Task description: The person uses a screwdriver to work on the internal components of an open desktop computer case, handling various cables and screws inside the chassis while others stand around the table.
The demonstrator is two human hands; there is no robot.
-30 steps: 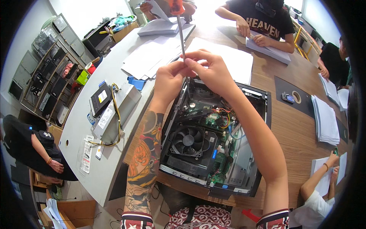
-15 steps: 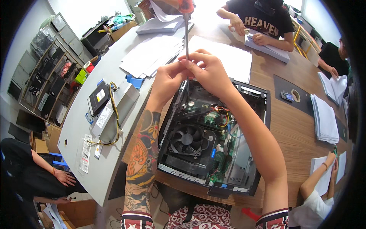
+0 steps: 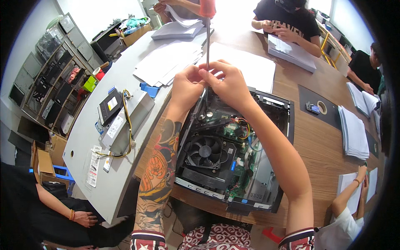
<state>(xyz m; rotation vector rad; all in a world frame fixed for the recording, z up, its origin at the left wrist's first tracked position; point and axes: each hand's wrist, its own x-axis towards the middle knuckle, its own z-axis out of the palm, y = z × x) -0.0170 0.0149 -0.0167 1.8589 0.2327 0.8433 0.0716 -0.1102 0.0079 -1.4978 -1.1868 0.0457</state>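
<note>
A long screwdriver [image 3: 207, 31] with a red handle stands nearly upright over an open black desktop computer case [image 3: 189, 175]. My left hand [image 3: 188, 85] and my right hand [image 3: 226, 83] meet at its shaft, fingers closed round it. The shaft's lower end reaches down among parts at the case's upper left; its tip is too small to tell. Inside are a black fan [image 3: 205, 152], a green board [image 3: 236, 187] and coloured cables. At left lie a silver power supply [image 3: 121, 135] with a cable bundle and a black drive [image 3: 109, 107] on it.
Co-workers handle paper around the wooden table [image 3: 316, 175]; one person in black [image 3: 25, 200] is at lower left. Paper sheets [image 3: 162, 60] lie beyond my hands, stacks [image 3: 352, 133] at right. A blue plastic piece [image 3: 149, 91] lies left. Shelving [image 3: 58, 100] lines the left wall.
The screwdriver's handle has shifted right, so the shaft is more upright; my hands have moved slightly with it. The person at lower left has moved toward the bottom edge.
</note>
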